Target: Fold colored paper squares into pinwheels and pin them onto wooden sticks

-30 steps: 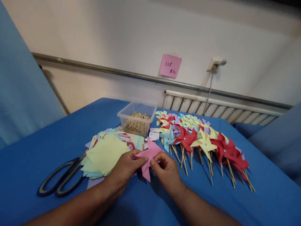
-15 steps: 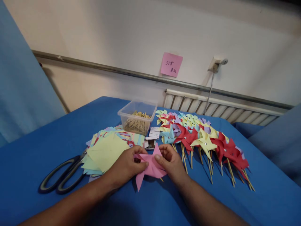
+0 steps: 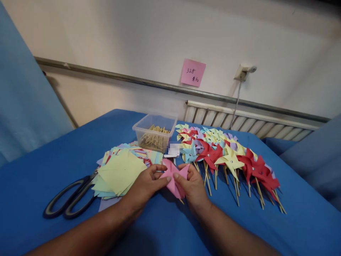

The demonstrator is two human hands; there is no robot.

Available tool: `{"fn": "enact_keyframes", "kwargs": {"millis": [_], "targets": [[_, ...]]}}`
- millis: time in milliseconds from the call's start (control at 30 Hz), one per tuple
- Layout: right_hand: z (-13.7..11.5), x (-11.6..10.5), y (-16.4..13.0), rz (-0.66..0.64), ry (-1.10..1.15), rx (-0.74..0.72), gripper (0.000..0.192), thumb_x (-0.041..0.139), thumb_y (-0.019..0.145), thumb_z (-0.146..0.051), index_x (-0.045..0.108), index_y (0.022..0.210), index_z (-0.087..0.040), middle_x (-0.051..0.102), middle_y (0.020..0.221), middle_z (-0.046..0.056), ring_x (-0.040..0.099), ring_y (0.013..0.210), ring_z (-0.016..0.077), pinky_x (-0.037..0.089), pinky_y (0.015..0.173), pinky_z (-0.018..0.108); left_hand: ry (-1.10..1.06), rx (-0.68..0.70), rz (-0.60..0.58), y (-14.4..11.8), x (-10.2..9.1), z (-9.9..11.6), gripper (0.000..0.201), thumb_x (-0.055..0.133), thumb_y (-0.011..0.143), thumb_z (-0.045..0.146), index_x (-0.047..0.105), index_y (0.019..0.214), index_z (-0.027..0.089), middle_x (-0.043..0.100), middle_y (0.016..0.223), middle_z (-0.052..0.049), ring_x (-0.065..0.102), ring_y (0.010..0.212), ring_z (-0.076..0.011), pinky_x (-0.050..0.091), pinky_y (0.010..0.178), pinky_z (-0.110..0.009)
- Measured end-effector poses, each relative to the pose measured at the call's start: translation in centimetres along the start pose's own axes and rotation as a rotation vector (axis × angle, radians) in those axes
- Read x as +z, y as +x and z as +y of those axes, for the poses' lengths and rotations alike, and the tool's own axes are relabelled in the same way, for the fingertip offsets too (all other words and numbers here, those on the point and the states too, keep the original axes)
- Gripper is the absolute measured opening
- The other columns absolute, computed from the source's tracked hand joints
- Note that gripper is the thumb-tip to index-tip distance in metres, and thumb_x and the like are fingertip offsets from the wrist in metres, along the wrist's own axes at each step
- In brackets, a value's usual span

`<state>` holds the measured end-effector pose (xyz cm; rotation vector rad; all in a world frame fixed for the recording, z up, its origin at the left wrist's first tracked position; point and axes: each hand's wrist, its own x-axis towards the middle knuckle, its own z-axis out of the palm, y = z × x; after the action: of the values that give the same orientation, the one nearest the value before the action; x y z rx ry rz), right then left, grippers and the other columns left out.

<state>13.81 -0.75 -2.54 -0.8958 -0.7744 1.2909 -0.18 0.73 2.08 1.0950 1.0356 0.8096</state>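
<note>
Between both hands is a pink paper pinwheel (image 3: 174, 185), held over the blue cloth. My left hand (image 3: 151, 183) is closed on its left blade, thumb on the front. On the right side, my right hand (image 3: 193, 186) pinches the paper, with the thumb pressed near the middle. The tip of a wooden stick (image 3: 182, 201) shows below the pinwheel; the rest of it is hidden behind the paper. Just beyond the fingers lie small white cards (image 3: 173, 150), and what sits under them is mostly covered.
Stacked coloured paper squares (image 3: 121, 174) lie at left, beside large dark-handled scissors (image 3: 70, 199). A clear plastic box (image 3: 151, 144) of wooden sticks stands behind. Several pinwheels (image 3: 231, 161) on sticks lie at right on the blue cloth (image 3: 170, 234). A radiator (image 3: 247, 124) is against the wall.
The pink pinwheel has turned between my hands; its lower-left blade no longer points down and a blade now points up-left. Both hands stay near the same place.
</note>
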Motion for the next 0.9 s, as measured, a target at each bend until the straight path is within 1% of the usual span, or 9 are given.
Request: {"fn": "enact_keyframes", "kwargs": {"millis": [67, 133, 200, 300, 500, 667, 733, 800, 900], "targets": [[0.1, 0.1, 0.1, 0.1, 0.038, -0.03, 0.042, 0.079, 0.063, -0.033, 0.05, 0.091, -0.019, 0.062, 0.068, -0.005, 0.057, 0.057, 0.0112, 0.046, 0.057, 0.024, -0.177, -0.041, -0.003, -0.2, 0.8, -0.3, 0.031, 0.07, 0.072, 0.027, 0.059, 0.098, 0.015, 0.068, 0.082, -0.003, 0.062, 0.073, -0.0153, 0.047, 0.069, -0.026], [0.1, 0.2, 0.1, 0.158, 0.058, -0.058, 0.043, 0.078, 0.064, -0.032, 0.05, 0.093, -0.019, 0.063, 0.071, -0.004, 0.058, 0.06, 0.0121, 0.047, 0.059, 0.025, -0.275, -0.054, -0.063, -0.5, 1.5, -0.8, 0.028, 0.069, 0.075, 0.027, 0.062, 0.099, 0.015, 0.069, 0.087, -0.005, 0.063, 0.08, -0.0162, 0.048, 0.075, -0.028], [0.1, 0.2, 0.1, 0.195, 0.055, -0.085, 0.043, 0.077, 0.065, -0.033, 0.049, 0.095, -0.019, 0.063, 0.072, -0.004, 0.058, 0.061, 0.0122, 0.047, 0.059, 0.026, -0.342, -0.067, -0.098, -0.6, 2.1, -1.3, 0.027, 0.069, 0.075, 0.026, 0.065, 0.101, 0.016, 0.069, 0.089, -0.006, 0.063, 0.082, -0.0169, 0.049, 0.077, -0.028], [0.1, 0.3, 0.0, 0.231, 0.025, -0.109, 0.041, 0.076, 0.066, -0.033, 0.05, 0.094, -0.019, 0.063, 0.072, -0.004, 0.058, 0.06, 0.0118, 0.047, 0.059, 0.025, -0.398, -0.089, -0.06, -0.5, 2.4, -2.0, 0.027, 0.07, 0.074, 0.024, 0.067, 0.1, 0.018, 0.07, 0.089, -0.005, 0.063, 0.081, -0.0163, 0.049, 0.075, -0.027], [0.1, 0.7, -0.4, 0.194, 0.004, -0.094, 0.04, 0.074, 0.067, -0.034, 0.049, 0.094, -0.02, 0.064, 0.075, -0.002, 0.061, 0.066, 0.0145, 0.049, 0.064, 0.029, -0.434, -0.089, 0.001, -0.2, 2.4, -1.9, 0.02, 0.071, 0.073, 0.024, 0.069, 0.092, 0.016, 0.071, 0.086, -0.006, 0.064, 0.08, -0.018, 0.049, 0.078, -0.031], [0.2, 0.7, -0.4, 0.152, -0.014, -0.066, 0.04, 0.075, 0.067, -0.035, 0.049, 0.095, -0.021, 0.064, 0.075, -0.002, 0.061, 0.063, 0.0144, 0.05, 0.061, 0.028, -0.417, -0.026, -0.034, -0.3, 2.3, -1.5, 0.025, 0.072, 0.071, 0.028, 0.07, 0.092, 0.014, 0.072, 0.084, -0.007, 0.065, 0.078, -0.0195, 0.049, 0.077, -0.031], [0.3, 0.6, -0.4, 0.136, -0.01, -0.057, 0.04, 0.076, 0.067, -0.035, 0.05, 0.095, -0.021, 0.064, 0.075, -0.002, 0.06, 0.061, 0.0141, 0.049, 0.06, 0.027, -0.39, -0.002, -0.03, -0.2, 2.3, -1.6, 0.024, 0.072, 0.071, 0.029, 0.07, 0.09, 0.014, 0.072, 0.083, -0.007, 0.065, 0.077, -0.0195, 0.048, 0.077, -0.031], [0.4, 0.6, -0.4, 0.127, -0.002, -0.057, 0.041, 0.076, 0.067, -0.035, 0.05, 0.095, -0.02, 0.064, 0.075, -0.002, 0.06, 0.06, 0.0133, 0.049, 0.059, 0.027, -0.356, 0.001, -0.006, -0.1, 2.2, -1.7, 0.023, 0.072, 0.071, 0.028, 0.07, 0.089, 0.013, 0.072, 0.081, -0.007, 0.064, 0.077, -0.0187, 0.048, 0.077, -0.03], [0.2, 0.7, -0.4, 0.122, -0.004, -0.062, 0.042, 0.077, 0.067, -0.035, 0.05, 0.096, -0.02, 0.063, 0.072, -0.003, 0.058, 0.058, 0.012, 0.047, 0.058, 0.025, -0.325, -0.008, 0.058, 0.0, 2.0, -1.6, 0.02, 0.073, 0.069, 0.025, 0.069, 0.085, 0.013, 0.07, 0.076, -0.004, 0.063, 0.072, -0.0171, 0.048, 0.073, -0.029]]}}
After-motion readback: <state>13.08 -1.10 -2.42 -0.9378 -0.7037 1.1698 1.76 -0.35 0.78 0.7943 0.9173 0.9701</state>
